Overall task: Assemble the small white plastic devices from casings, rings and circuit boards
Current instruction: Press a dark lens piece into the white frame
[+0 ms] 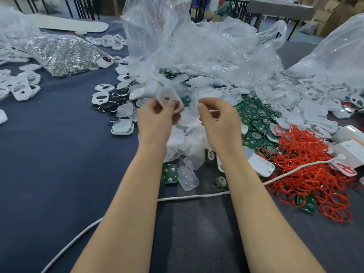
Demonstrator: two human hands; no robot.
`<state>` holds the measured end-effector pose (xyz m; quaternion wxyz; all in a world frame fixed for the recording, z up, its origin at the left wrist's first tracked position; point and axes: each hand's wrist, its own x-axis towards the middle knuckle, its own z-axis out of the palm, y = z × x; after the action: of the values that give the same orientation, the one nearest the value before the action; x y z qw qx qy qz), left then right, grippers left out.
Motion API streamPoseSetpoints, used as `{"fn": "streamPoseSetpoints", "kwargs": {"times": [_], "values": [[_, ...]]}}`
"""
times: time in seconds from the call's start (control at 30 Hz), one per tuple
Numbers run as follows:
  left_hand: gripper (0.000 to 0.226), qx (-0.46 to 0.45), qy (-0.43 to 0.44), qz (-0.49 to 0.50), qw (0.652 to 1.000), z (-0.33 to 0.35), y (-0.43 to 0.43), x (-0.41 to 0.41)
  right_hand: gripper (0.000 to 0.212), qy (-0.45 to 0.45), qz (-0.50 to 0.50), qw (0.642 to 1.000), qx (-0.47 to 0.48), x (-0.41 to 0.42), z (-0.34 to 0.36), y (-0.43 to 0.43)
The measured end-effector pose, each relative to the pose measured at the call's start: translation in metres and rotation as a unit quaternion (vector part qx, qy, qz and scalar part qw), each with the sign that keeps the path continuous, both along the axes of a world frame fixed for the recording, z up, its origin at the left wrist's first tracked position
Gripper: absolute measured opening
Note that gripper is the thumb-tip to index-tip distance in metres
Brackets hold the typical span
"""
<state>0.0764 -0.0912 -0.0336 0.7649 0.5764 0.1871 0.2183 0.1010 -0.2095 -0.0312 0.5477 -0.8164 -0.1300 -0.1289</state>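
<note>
My left hand (155,117) holds up a small white casing (169,99) with red showing through its openings, pinched between thumb and fingers. My right hand (218,119) hovers just to the right of it with fingers curled; whether it pinches anything is unclear. Below both hands lies a heap of translucent white casings (189,138). Green circuit boards (256,119) spread to the right of the heap. A tangle of red rings (307,170) lies at the right.
A big crumpled clear plastic bag (197,40) rises behind the heap. A bag of small metal parts (63,54) sits at the back left among white frames (23,85). A white cable (189,197) crosses the dark tablecloth (59,154). White boxes (348,142) stand at the right edge.
</note>
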Motion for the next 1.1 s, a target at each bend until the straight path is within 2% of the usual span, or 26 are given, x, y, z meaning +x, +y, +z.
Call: {"fn": "streamPoseSetpoints", "kwargs": {"times": [0.1,0.23,0.4,0.5,0.63,0.73,0.77,0.83,0.9,0.97,1.1], "values": [[0.015,-0.117,-0.044,0.080,0.989,0.015,0.028,-0.005,0.018,-0.042,0.060,0.993,-0.093,-0.001,0.009,0.037],[0.022,-0.120,-0.080,0.153,0.978,0.025,0.063,-0.020,0.022,-0.065,0.143,0.951,-0.265,0.000,0.002,0.107],[0.027,-0.135,-0.068,0.207,0.967,0.023,0.092,-0.032,0.030,-0.063,0.101,0.905,-0.409,-0.003,-0.020,0.166],[0.025,-0.154,-0.070,0.234,0.957,0.022,0.103,-0.035,0.022,-0.073,0.073,0.903,-0.417,-0.004,-0.027,0.182],[0.026,-0.158,-0.073,0.241,0.955,0.022,0.103,-0.034,0.020,-0.093,0.062,0.923,-0.369,-0.001,-0.022,0.182],[0.026,-0.147,-0.077,0.204,0.965,0.021,0.093,-0.027,0.024,-0.008,0.101,0.979,-0.180,0.011,0.001,0.155],[0.025,-0.137,-0.071,0.179,0.972,0.019,0.088,-0.024,0.022,0.021,0.109,0.987,-0.112,0.016,0.009,0.138],[0.024,-0.107,-0.045,0.113,0.987,0.017,0.073,-0.016,0.021,0.097,0.137,0.986,0.016,0.021,0.021,0.099],[0.016,-0.059,-0.002,0.044,0.997,0.012,0.053,-0.009,0.021,0.181,0.180,0.959,0.125,0.018,0.025,0.057],[0.008,-0.031,0.024,-0.015,0.999,0.008,0.031,-0.003,0.019,0.215,0.183,0.946,0.162,0.012,0.023,0.024],[0.008,0.003,0.046,-0.078,0.996,0.000,-0.003,0.003,0.014,0.201,0.133,0.955,0.172,0.003,0.013,-0.014]]}}
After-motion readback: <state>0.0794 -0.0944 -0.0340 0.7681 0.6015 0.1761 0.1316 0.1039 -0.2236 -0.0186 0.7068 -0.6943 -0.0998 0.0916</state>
